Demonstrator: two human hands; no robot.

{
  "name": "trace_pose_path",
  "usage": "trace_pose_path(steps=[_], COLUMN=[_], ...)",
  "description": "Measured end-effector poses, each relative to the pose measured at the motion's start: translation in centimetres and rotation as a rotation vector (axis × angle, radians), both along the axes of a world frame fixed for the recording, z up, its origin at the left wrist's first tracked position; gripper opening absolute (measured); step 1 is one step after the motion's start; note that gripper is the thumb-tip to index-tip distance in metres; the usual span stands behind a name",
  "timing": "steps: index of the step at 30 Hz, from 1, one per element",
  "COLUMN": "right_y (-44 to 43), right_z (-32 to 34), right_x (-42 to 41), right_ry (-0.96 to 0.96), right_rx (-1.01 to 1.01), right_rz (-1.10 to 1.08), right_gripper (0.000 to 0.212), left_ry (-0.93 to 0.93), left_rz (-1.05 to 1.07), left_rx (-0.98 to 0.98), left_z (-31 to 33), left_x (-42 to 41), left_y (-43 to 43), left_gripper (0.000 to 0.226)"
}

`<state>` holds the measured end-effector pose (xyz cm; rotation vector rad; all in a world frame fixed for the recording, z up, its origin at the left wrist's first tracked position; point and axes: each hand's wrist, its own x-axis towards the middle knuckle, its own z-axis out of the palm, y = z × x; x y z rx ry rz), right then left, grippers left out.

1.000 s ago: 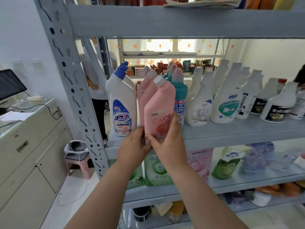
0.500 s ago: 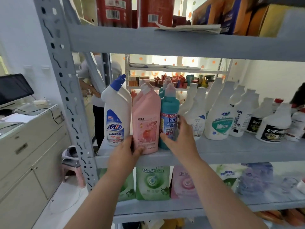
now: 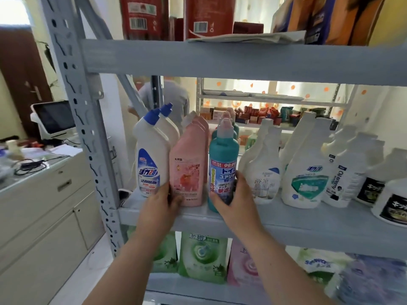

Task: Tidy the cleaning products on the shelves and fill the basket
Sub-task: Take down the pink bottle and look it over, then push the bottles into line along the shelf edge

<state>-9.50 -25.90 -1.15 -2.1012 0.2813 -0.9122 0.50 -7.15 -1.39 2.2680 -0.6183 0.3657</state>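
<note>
A pink bottle (image 3: 189,170) stands upright at the front of the grey middle shelf (image 3: 308,227), between a white blue-capped bottle (image 3: 150,159) and a teal bottle (image 3: 223,164). My left hand (image 3: 161,205) touches the pink bottle's lower left side, fingers at its base. My right hand (image 3: 236,203) wraps round the lower part of the teal bottle. More pink and teal bottles stand in rows behind these. No basket is in view.
White spray bottles (image 3: 306,172) fill the shelf to the right. Green and pink refill pouches (image 3: 202,258) stand on the shelf below. Red boxes (image 3: 143,16) sit on the top shelf. A grey upright (image 3: 88,133), a cabinet (image 3: 44,216) and a person (image 3: 167,100) are on the left.
The pink bottle went from held tilted in both hands to standing on the shelf. My right hand moved over to the teal bottle and now grips it.
</note>
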Motion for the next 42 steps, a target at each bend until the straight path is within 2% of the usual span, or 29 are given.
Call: trace_pose_path(steps=[3,5,7,10,14,16,19,21,23,25,27,28,32,34,38,40,42], right_y=[-0.1,-0.2,-0.3,-0.1,1.0,2.5,5.9,8.6,11.6,14.8,17.9,19.2,21.9,22.7,22.8,22.4,22.2], right_z=[-0.4,-0.5,-0.4,-0.1,0.4,0.8,1.2,0.7,-0.7,-2.5,-4.2,-4.9,-7.2,-7.8,-7.9,-7.9,-7.7], right_x=[-0.1,-0.3,-0.5,-1.0,-2.1,-3.5,-6.8,-9.0,-10.9,-12.4,-13.8,-14.4,-16.4,-17.2,-19.1,-20.4,-21.3], right_ry=[-0.016,-0.025,-0.025,-0.029,-0.031,-0.056,-0.061,-0.052,-0.04,-0.031,-0.012,0.003,0.016,0.019,0.018,-0.039,-0.096], right_rx=[0.006,0.011,0.014,0.021,0.118,0.202,0.327,0.411,0.483,0.517,0.524,0.513,0.437,0.542,0.747,0.969,1.108], right_rz=[0.005,0.007,0.017,0.023,0.042,0.064,0.125,0.189,0.215,0.238,0.255,0.249,0.144,0.113,-0.063,-0.052,0.02], right_gripper=[0.074,0.073,0.07,0.068,0.067,0.062,0.052,0.046,0.046,0.05,0.059,0.064,0.066,0.06,0.051,0.059,0.067], left_ry=[-0.049,-0.069,-0.188,-0.356,-0.343,-0.287,0.013,0.39,0.783,1.074,1.241,1.262,1.096,0.944,0.78,0.722,0.753], left_rz=[0.049,0.073,0.058,0.011,-0.032,-0.104,-0.272,-0.441,-0.541,-0.558,-0.517,-0.505,-0.545,-0.545,-0.595,-0.616,-0.546], left_rx=[-0.026,-0.115,-0.148,0.009,0.139,0.113,-0.171,-0.456,-0.638,-0.737,-0.826,-0.848,-0.784,-0.639,-0.463,-0.432,-0.47], left_z=[-0.4,-0.9,-2.0,-3.6,-4.1,-4.2,-3.5,-2.8,-2.4,-2.7,-3.3,-3.7,-6.1,-7.1,-7.4,-6.9,-6.6], left_x=[-0.4,-0.6,-1.0,-2.0,-2.6,-3.4,-7.1,-10.4,-13.2,-15.3,-16.9,-17.6,-19.6,-20.5,-23.1,-23.3,-22.9], left_y=[-0.3,-0.5,-0.6,-0.3,0.7,1.4,3.2,4.6,5.8,7.1,8.6,9.4,12.8,13.8,15.4,15.8,15.3], left_gripper=[0.042,0.04,0.032,0.037,0.05,0.047,0.036,0.028,0.035,0.048,0.056,0.054,0.035,0.031,0.048,0.044,0.033])
